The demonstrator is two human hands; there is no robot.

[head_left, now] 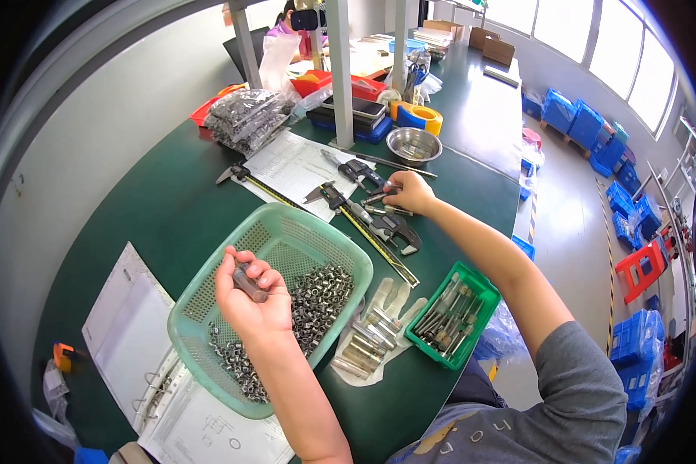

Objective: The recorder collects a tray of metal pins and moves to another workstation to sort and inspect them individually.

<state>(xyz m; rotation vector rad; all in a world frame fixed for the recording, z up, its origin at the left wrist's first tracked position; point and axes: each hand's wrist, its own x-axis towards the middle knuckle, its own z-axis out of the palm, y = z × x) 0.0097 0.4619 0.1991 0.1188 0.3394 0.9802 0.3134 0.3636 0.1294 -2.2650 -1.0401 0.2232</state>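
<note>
Over the pale green basket (179,309), my left hand (261,309) is palm up with its fingers curled round a dark metal cylinder (249,284). Small metal rings (317,305) lie heaped in the basket beneath it. My right hand (412,193) reaches to the far side of the table, its fingers closed on a short metal pin (393,188). More metal pins (379,206) lie just below those fingers. Close by are a digital micrometer (394,230), a second micrometer (357,172) and a digital caliper (363,232).
A white glove (352,370) bearing metal cylinders lies beside a green tray (472,272) of pins and gauges. Farther off are a steel bowl (414,147), yellow tape (429,117) and bagged parts (247,120). An open binder (124,329) sits left; a metal post (340,77) stands at the back.
</note>
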